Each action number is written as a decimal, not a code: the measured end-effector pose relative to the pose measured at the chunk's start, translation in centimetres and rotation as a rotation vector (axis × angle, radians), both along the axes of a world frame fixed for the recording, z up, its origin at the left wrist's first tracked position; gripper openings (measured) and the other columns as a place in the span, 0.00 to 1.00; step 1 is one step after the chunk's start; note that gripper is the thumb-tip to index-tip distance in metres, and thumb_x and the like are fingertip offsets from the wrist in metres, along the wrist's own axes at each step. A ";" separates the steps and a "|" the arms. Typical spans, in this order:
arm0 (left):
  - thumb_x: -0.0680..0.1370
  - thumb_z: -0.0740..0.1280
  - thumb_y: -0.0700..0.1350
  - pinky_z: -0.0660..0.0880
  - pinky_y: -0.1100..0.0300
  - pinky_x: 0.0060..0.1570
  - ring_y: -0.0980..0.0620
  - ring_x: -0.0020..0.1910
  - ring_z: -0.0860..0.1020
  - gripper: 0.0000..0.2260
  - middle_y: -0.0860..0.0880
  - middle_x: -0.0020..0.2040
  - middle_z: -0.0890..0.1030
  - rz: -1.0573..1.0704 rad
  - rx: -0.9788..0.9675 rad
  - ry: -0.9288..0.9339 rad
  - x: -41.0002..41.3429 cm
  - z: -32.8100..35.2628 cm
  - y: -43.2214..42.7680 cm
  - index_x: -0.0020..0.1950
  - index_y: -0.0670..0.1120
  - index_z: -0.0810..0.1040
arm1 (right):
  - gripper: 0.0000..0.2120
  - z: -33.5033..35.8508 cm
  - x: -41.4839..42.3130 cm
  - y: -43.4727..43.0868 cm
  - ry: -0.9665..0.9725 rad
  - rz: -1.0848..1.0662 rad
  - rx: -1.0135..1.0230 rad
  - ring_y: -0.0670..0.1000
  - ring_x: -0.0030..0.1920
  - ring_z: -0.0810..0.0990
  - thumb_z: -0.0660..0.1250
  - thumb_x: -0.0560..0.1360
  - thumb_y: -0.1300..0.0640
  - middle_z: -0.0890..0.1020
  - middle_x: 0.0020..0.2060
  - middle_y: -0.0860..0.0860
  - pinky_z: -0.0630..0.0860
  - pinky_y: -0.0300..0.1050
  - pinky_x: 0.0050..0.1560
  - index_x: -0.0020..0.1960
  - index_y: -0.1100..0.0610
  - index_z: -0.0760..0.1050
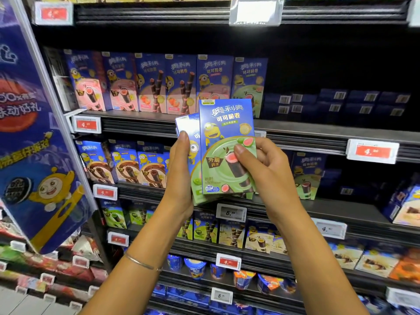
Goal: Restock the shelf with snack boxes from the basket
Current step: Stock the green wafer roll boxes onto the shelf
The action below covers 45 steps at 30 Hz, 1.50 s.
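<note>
Nearest us, a thin bracelet [140, 262] circles our left wrist. Above it our left hand [180, 171] clasps a small fan of green-and-blue snack boxes [197, 189] from the left, fingers wrapped over their left edges. Our right hand [263, 169] pinches the front box [225, 130], thumb on its face and fingers behind its right edge. The boxes stand upright in the air before the shelf [141, 123], apart from it. Beyond them, a row of similar boxes [159, 83] stands along the shelf's front edge, with a green box [248, 87] at its right end. A red price tag [86, 125] hangs at the shelf's left corner.
</note>
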<state>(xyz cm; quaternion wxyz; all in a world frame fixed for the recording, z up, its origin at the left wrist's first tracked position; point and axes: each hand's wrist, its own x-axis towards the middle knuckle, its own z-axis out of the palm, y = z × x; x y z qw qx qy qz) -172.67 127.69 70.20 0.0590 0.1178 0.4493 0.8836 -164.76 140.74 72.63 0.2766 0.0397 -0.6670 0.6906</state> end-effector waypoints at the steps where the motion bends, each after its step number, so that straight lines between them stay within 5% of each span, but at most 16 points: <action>1: 0.84 0.60 0.62 0.71 0.33 0.72 0.36 0.71 0.77 0.29 0.39 0.73 0.77 -0.005 -0.004 0.010 0.0 0.1 0.0 0.79 0.45 0.70 | 0.10 0.0 0.0 -0.1 0.002 -0.008 0.000 0.57 0.45 0.88 0.69 0.79 0.58 0.88 0.46 0.56 0.82 0.49 0.36 0.58 0.62 0.77; 9: 0.75 0.74 0.58 0.79 0.38 0.63 0.34 0.67 0.80 0.35 0.39 0.69 0.81 0.001 -0.032 0.083 -0.5 -0.2 0.0 0.76 0.42 0.71 | 0.08 -0.1 0.1 0.7 -0.020 0.006 0.003 0.53 0.42 0.88 0.70 0.79 0.56 0.88 0.44 0.53 0.79 0.44 0.30 0.56 0.58 0.77; 13: 0.72 0.76 0.57 0.78 0.34 0.63 0.34 0.63 0.82 0.35 0.38 0.66 0.83 0.010 -0.027 0.105 -0.8 -0.5 -0.1 0.74 0.42 0.72 | 0.09 0.2 0.2 1.9 -0.073 0.071 0.057 0.54 0.48 0.88 0.72 0.78 0.55 0.88 0.48 0.53 0.83 0.47 0.42 0.56 0.58 0.78; 20: 0.76 0.74 0.52 0.82 0.42 0.54 0.44 0.52 0.86 0.19 0.46 0.58 0.86 0.025 0.005 0.078 -1.4 -0.5 -1.0 0.63 0.47 0.76 | 0.07 3.6 -1.2 5.1 -0.042 0.016 0.015 0.56 0.48 0.87 0.70 0.78 0.59 0.87 0.49 0.57 0.82 0.47 0.43 0.55 0.60 0.81; 26: 0.74 0.70 0.55 0.74 0.32 0.66 0.37 0.59 0.80 0.35 0.36 0.71 0.77 -0.009 0.028 0.037 -0.6 1.0 -1.7 0.78 0.40 0.69 | 0.11 7.2 -6.0 9.0 0.055 -0.300 0.037 0.47 0.46 0.87 0.71 0.78 0.58 0.86 0.51 0.51 0.80 0.42 0.37 0.59 0.58 0.78; 30: 0.74 0.70 0.55 0.77 0.36 0.62 0.38 0.58 0.81 0.35 0.36 0.67 0.80 0.005 0.023 0.036 -0.6 1.2 -1.9 0.77 0.40 0.69 | 0.12 8.0 -10.2 10.4 0.047 -0.409 0.094 0.39 0.41 0.85 0.71 0.78 0.59 0.83 0.48 0.49 0.78 0.35 0.33 0.60 0.59 0.74; 34: 0.74 0.71 0.55 0.76 0.35 0.64 0.37 0.59 0.80 0.34 0.40 0.64 0.81 0.010 0.031 0.013 -0.9 1.0 -2.0 0.77 0.41 0.69 | 0.15 7.4 -13.2 11.2 -0.090 -0.441 0.198 0.46 0.47 0.83 0.71 0.78 0.56 0.82 0.48 0.49 0.78 0.35 0.36 0.61 0.59 0.74; 37: 0.74 0.71 0.55 0.75 0.34 0.66 0.37 0.61 0.80 0.34 0.38 0.68 0.81 0.009 0.022 0.012 -1.0 1.0 -2.2 0.77 0.42 0.70 | 0.18 7.4 -14.4 11.7 -0.147 -0.553 0.362 0.52 0.54 0.82 0.72 0.76 0.51 0.83 0.56 0.53 0.81 0.49 0.52 0.62 0.58 0.76; 41: 0.75 0.71 0.54 0.74 0.33 0.68 0.33 0.66 0.79 0.35 0.37 0.72 0.78 0.001 0.014 0.010 -1.1 1.0 -2.3 0.78 0.41 0.69 | 0.20 7.5 -15.4 11.5 -0.170 -0.672 0.539 0.54 0.52 0.80 0.75 0.74 0.48 0.81 0.56 0.54 0.79 0.50 0.48 0.58 0.58 0.76; 45: 0.76 0.72 0.54 0.75 0.34 0.66 0.37 0.60 0.80 0.34 0.37 0.70 0.79 -0.004 0.000 0.020 -1.2 1.0 -2.3 0.77 0.40 0.68 | 0.18 7.4 -16.5 11.4 -0.221 -0.724 0.623 0.57 0.52 0.80 0.73 0.75 0.47 0.81 0.57 0.57 0.78 0.50 0.46 0.58 0.58 0.75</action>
